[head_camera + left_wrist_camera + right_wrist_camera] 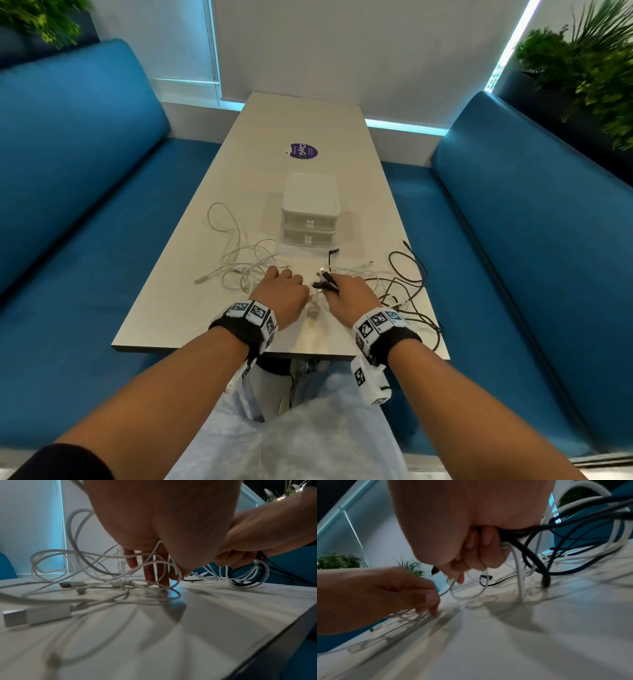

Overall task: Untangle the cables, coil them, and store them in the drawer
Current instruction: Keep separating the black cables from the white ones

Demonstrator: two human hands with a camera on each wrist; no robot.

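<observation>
A tangle of white cables [236, 263] lies on the table's left half, and black cables [407, 284] loop on its right. My left hand [284, 291] reaches down into the white loops [96, 561]; its thumb and a finger pinch a thin white cable [444, 593], while other fingertips [149, 574] touch the tabletop. My right hand [346, 294] grips a bundle of black and white cables [522, 550], with black plug ends [323, 279] sticking out past its fingers. The white two-drawer unit [310, 212] stands behind the hands with both drawers closed.
The pale table [342, 137] is long and narrow, with blue benches [68, 205] on both sides. A purple sticker [300, 151] lies beyond the drawer unit. A white USB plug [34, 616] rests near my left wrist. Black cable loops reach the table's near right edge [435, 339].
</observation>
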